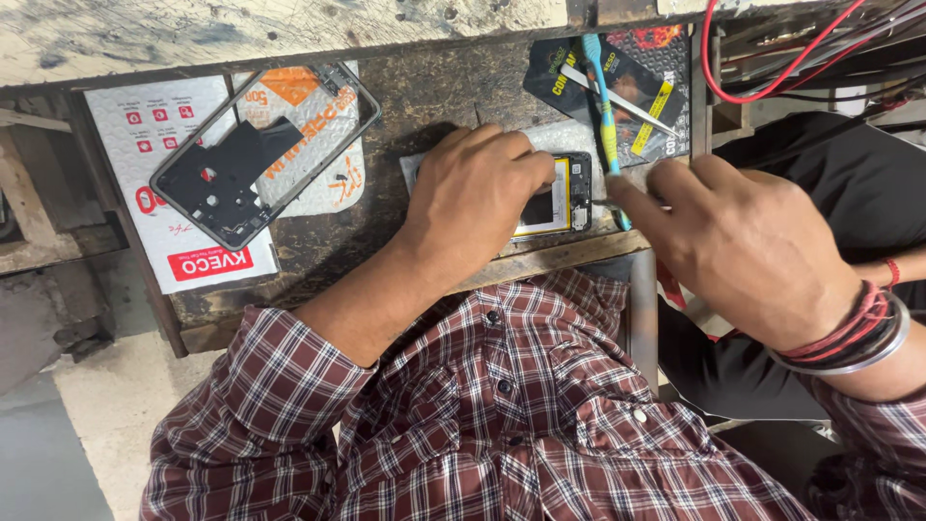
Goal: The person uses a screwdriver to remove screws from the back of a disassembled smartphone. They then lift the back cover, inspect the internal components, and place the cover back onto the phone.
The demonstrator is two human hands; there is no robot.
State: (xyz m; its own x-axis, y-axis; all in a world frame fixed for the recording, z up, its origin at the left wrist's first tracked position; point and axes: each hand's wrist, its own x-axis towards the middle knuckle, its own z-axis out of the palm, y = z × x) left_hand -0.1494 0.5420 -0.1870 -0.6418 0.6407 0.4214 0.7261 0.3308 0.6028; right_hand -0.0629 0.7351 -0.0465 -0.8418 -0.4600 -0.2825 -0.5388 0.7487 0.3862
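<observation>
My left hand [477,193] lies flat over an opened phone [564,198], pressing it down on the dark wooden bench [424,96]; the phone's yellowish battery and black circuit end show past my fingers. My right hand [743,246] pinches a thin dark tool [600,203] whose tip touches the phone's right end. The rest of the tool is hidden in my fingers. A blue toothbrush [606,116] lies just behind the phone.
A detached phone frame with a black inner plate [253,164] rests on white printed packets [154,145] at the left. A dark packet [627,77] with tweezers [632,101] lies at the back right. Red wires [772,82] hang at the upper right.
</observation>
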